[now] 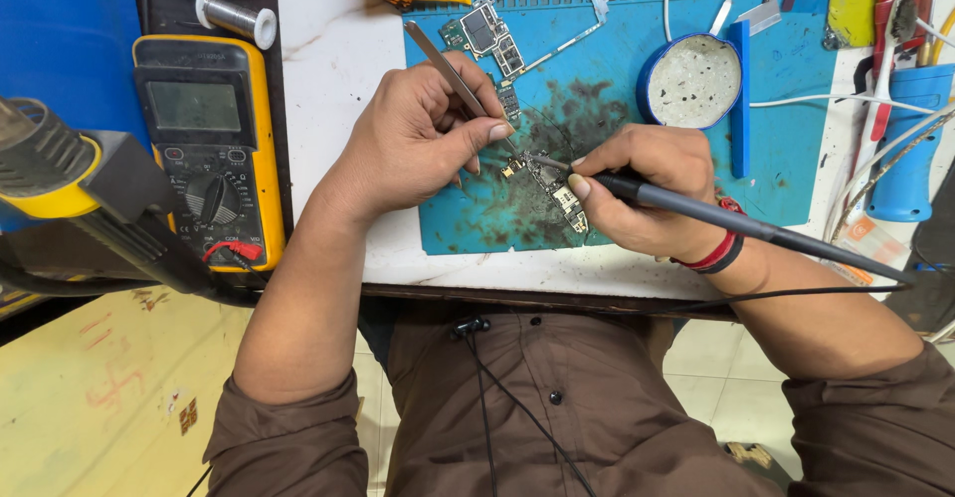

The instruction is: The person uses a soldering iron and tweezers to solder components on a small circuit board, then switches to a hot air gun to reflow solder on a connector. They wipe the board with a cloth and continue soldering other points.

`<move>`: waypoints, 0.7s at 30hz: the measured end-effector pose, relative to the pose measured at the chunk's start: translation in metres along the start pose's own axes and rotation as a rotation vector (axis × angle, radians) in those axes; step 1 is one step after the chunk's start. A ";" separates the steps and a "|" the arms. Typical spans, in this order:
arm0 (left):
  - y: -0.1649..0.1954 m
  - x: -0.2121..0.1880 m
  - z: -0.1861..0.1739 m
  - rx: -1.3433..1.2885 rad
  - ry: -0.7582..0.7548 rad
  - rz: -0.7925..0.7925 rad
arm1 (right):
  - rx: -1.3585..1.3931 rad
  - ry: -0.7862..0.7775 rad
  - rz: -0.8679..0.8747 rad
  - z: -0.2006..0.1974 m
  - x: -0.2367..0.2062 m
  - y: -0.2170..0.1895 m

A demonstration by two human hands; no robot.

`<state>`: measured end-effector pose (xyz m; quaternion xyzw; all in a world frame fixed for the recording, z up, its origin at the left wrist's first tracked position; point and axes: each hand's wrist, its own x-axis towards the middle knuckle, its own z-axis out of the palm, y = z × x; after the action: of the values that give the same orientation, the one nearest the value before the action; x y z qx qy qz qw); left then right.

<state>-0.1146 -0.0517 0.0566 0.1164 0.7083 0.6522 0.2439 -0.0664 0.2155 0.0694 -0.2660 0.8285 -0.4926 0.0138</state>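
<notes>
Altogether two circuit boards (559, 191) (484, 31) (one soldering iron (696, 213)).

Bright, even overhead light, soft shadows, sharp centre, slight wide-angle bending and blur toward the edges.

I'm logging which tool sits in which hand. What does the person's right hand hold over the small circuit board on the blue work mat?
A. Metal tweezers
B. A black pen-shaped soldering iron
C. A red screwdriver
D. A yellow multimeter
B: the right hand grips the black pen-shaped soldering iron, tip on the small circuit board; the left hand holds the metal tweezers.
</notes>
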 end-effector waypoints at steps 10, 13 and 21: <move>0.000 0.000 0.000 -0.004 -0.001 -0.006 | 0.001 0.003 -0.011 0.000 0.000 0.002; 0.000 0.000 -0.001 -0.004 -0.003 0.002 | 0.005 0.010 -0.004 0.000 -0.001 0.002; -0.001 0.000 -0.001 -0.005 -0.004 0.004 | 0.009 0.007 -0.006 0.000 -0.001 0.003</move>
<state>-0.1153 -0.0525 0.0557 0.1184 0.7060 0.6541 0.2444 -0.0668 0.2166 0.0667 -0.2669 0.8255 -0.4973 0.0105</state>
